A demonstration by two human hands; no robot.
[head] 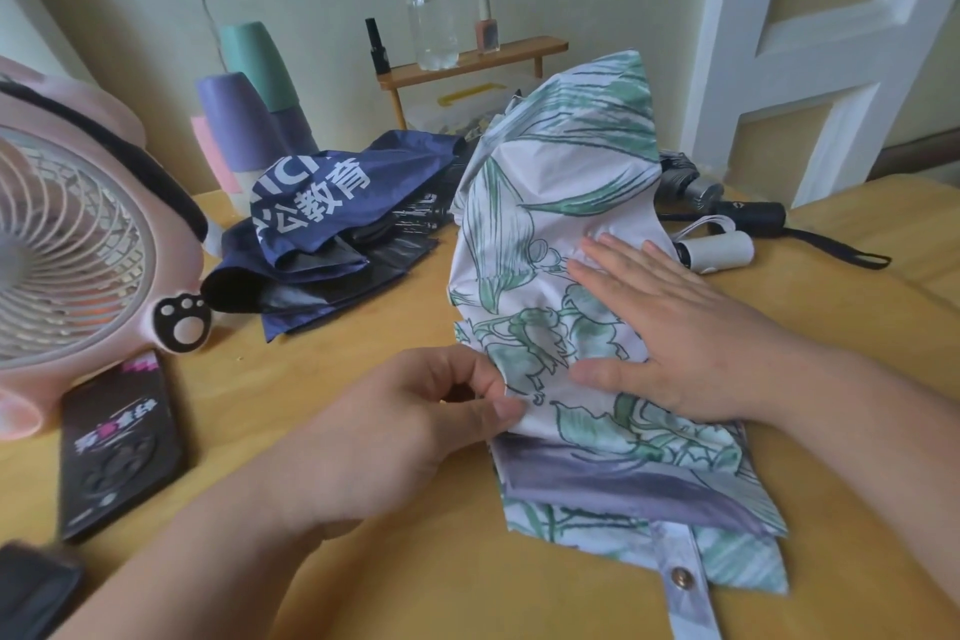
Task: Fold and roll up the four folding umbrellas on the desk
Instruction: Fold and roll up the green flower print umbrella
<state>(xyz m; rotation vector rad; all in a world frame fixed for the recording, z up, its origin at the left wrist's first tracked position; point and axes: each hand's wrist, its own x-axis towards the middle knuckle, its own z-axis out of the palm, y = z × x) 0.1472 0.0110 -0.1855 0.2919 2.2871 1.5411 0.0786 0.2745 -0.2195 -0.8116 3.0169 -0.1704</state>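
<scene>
Both hands meet the floral umbrella (561, 161), left hand (415, 426) pinching its edge, right hand (675, 327) flat; navy umbrella (322, 203) beside fan (67, 244).

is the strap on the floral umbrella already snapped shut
No, the strap hangs loose off the floral umbrella onto the desk, its snap button unfastened.

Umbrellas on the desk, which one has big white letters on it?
The crumpled navy blue umbrella beside the pink fan. The white umbrella with green leaves shows only drawings, no letters.
</scene>
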